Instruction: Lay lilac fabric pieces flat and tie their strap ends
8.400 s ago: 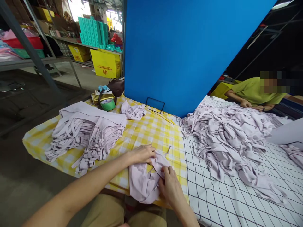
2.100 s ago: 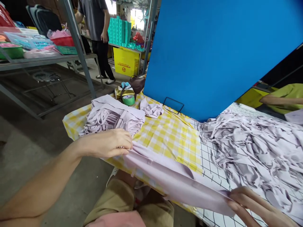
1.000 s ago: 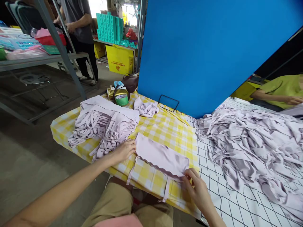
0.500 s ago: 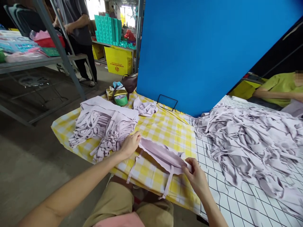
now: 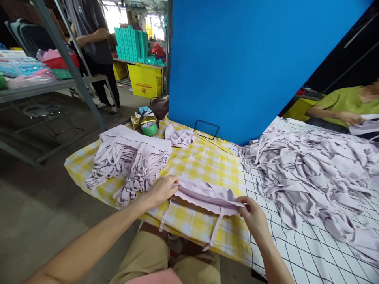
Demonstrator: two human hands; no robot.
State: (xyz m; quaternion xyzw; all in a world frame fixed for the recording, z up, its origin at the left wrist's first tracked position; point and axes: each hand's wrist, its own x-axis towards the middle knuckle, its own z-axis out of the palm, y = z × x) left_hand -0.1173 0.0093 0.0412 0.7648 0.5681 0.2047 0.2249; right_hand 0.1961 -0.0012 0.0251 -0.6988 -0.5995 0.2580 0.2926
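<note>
A pale lilac garment piece (image 5: 204, 197) with wavy edges and two narrow straps is stretched between my hands over the yellow checked cloth (image 5: 213, 157). My left hand (image 5: 164, 190) pinches its left end, and my right hand (image 5: 251, 215) grips the right end between thumb and fingers. The straps dangle toward the near edge of the table. Just beyond my left hand lies a neat stack of matching lilac pieces (image 5: 133, 138), their straps bunched at the near side. A small crumpled lilac piece (image 5: 179, 136) rests farther back.
A large loose heap of lilac pieces (image 5: 310, 169) covers much of the white grid cloth (image 5: 287, 252). A blue panel (image 5: 237, 71) rises behind the table, near a black wire stand (image 5: 207, 129). Green tape (image 5: 149, 128) sits at the back left. Co-workers are at left and right.
My right hand has moved slightly right, and the piece is pulled straighter between my hands. The co-worker at right now shows a hand on lilac fabric.
</note>
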